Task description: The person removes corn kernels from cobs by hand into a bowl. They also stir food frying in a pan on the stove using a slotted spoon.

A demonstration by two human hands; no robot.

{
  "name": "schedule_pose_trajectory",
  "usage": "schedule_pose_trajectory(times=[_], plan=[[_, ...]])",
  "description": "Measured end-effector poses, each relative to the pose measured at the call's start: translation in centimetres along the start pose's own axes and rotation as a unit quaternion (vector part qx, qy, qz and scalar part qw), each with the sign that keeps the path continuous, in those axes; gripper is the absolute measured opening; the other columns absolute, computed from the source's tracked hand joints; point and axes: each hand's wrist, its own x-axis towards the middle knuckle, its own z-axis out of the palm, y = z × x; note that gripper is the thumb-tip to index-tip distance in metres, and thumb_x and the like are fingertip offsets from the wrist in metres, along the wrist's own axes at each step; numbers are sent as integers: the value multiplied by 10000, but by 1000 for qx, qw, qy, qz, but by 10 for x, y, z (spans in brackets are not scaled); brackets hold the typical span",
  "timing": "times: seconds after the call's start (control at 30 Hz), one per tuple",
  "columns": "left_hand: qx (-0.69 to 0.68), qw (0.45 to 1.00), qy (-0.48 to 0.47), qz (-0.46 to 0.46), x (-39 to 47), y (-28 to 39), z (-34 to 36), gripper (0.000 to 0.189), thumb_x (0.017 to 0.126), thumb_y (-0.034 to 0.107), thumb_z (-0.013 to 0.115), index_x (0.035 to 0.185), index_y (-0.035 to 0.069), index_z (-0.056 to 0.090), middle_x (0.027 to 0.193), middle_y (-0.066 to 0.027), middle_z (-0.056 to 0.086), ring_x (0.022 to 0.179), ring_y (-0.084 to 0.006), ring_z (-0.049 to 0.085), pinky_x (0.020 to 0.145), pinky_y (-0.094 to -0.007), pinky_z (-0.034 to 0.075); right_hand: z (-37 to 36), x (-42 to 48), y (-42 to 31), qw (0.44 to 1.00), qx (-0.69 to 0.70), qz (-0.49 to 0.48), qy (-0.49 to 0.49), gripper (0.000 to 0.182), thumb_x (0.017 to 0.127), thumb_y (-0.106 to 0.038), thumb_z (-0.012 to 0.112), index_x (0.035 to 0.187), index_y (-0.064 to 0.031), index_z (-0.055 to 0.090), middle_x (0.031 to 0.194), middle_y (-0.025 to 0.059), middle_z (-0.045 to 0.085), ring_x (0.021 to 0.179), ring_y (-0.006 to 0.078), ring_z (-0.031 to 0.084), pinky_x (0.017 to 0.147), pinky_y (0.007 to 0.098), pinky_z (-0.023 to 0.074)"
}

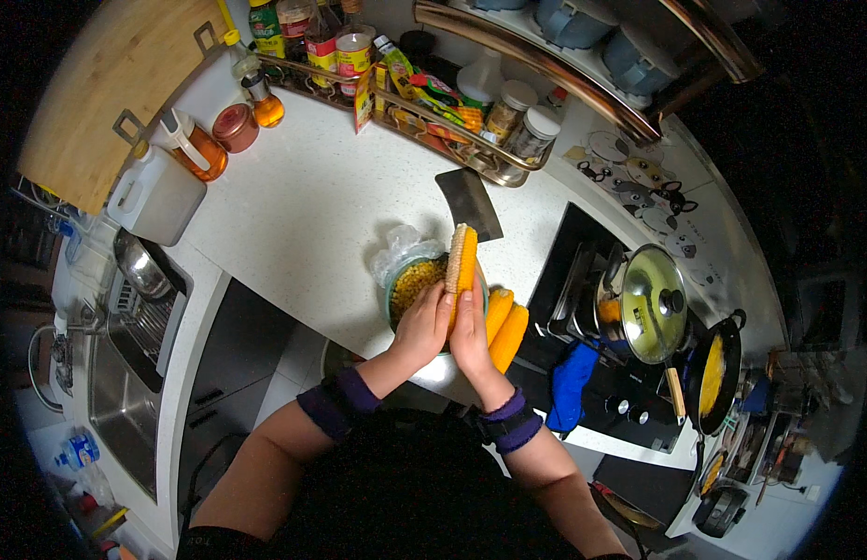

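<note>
Both my hands hold one corn cob (462,259) upright over a bowl (391,308) of loose corn kernels (414,283). Part of the cob is stripped to pale core on its left side; yellow kernels remain on the right. My left hand (425,325) grips the lower left of the cob, and my right hand (470,330) wraps its lower right. Purple bands circle both wrists. Two whole yellow cobs (508,336) lie just right of the bowl. A clear plastic bag (404,248) is bunched behind the bowl's rim. Beyond the cob lies a dark rectangular blade (468,203).
A gas hob (563,280) at the right carries a lidded pot (654,301) and a frying pan (717,378). A blue cloth (568,388) lies at its front. Bottles and jars fill a rack (447,129) at the back. Left are a plastic jug (160,196) and a sink (125,406).
</note>
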Motion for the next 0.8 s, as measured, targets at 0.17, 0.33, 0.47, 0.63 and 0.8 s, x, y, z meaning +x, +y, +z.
schedule_pose_trajectory(times=[0.17,0.33,0.47,0.63,0.8], plan=[[22,999,12,-28,3,-6,7,356,981,197,384,1196,-68,483,1119,-298,563,1005,-449,565,864,-470,461,4,2,2,1000,-17,-9,24,472,1046,-240,277,1439,21,250,1338,163,444,1231,234,430,1057,323,321],[10,999,20,40,9,-19,3,285,968,117,419,1191,-46,491,1022,-265,614,936,-417,605,806,-438,489,4,4,3,999,-1,-10,35,470,1047,-258,277,1428,18,271,1301,154,468,1189,220,456,1032,322,347],[-55,998,-1,-16,7,-13,-4,315,980,156,437,1240,-16,484,1069,-248,616,961,-401,611,814,-426,488,4,5,-2,997,67,10,37,464,1048,-277,283,1418,3,300,1271,132,481,1139,193,473,995,313,375],[13,999,-6,35,-5,4,-11,402,976,240,476,1293,-7,454,1161,-250,589,1031,-400,593,864,-426,478,-4,9,8,994,95,46,26,483,1050,-307,270,1435,-18,297,1286,120,470,1139,182,469,987,306,379],[35,997,0,62,-6,-7,-3,423,964,200,455,1324,-20,420,1211,-286,549,1073,-424,562,902,-448,463,-2,8,15,993,98,56,30,495,1050,-305,263,1452,-18,276,1319,124,450,1183,197,449,1014,305,355]])
